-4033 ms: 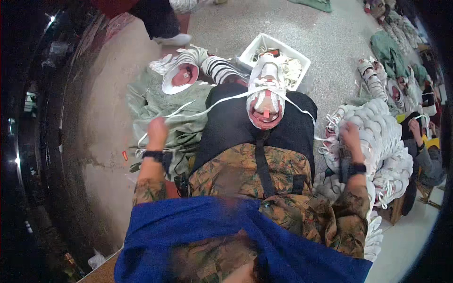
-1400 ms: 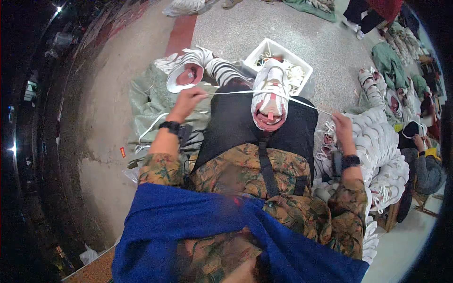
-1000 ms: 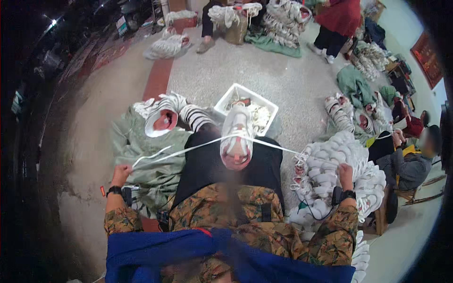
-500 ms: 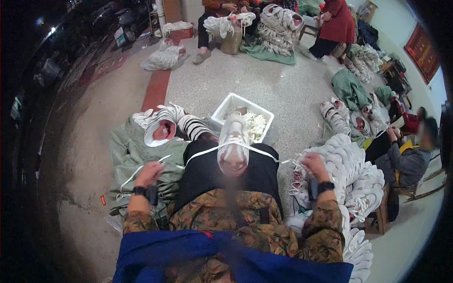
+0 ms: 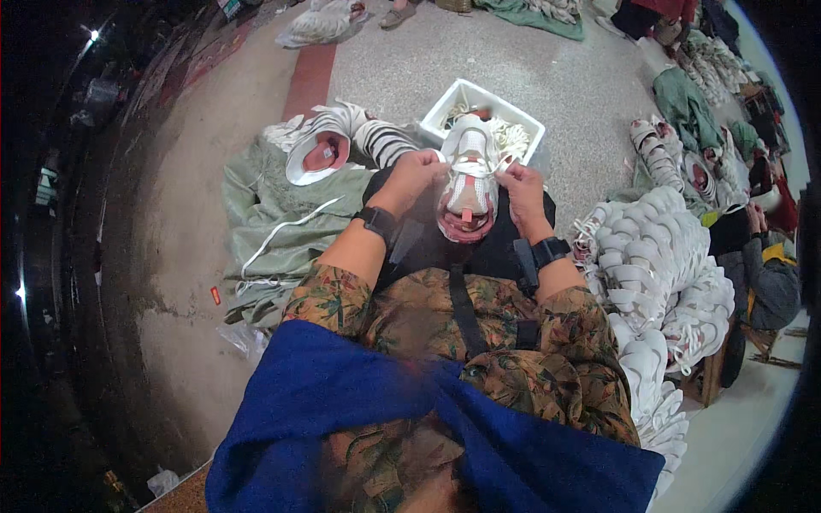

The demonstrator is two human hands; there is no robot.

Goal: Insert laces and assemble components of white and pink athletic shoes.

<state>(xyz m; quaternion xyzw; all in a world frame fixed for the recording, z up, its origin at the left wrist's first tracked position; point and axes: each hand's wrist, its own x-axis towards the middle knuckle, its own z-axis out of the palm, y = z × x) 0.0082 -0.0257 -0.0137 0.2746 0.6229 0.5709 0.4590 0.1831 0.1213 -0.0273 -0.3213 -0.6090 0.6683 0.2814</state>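
Note:
A white sneaker [image 5: 469, 195] with pinkish lining rests on my dark-covered lap, toe pointing away from me. Its white shoelace [image 5: 472, 168] crosses the upper part of the shoe. At the shoe's left edge, my left hand [image 5: 417, 179] is closed, and a bit of lace shows at its fingertips. My right hand [image 5: 523, 191] pinches the lace on the opposite side, close against the shoe. Each hand wears a dark band at the wrist.
Beyond my knees stands a white bin [image 5: 523, 125] of laces. Green sacking [image 5: 269, 192] lies left, with a stack of shoes [image 5: 376, 137] and a loose lace on it. Piled white shoes [image 5: 654, 248] flank my right side. A seated person [image 5: 764, 274] is farther right.
Both hands have come inward from wide apart to the shoe's two sides. The lace that stretched out sideways is now gathered close to the shoe. The view has tilted downward.

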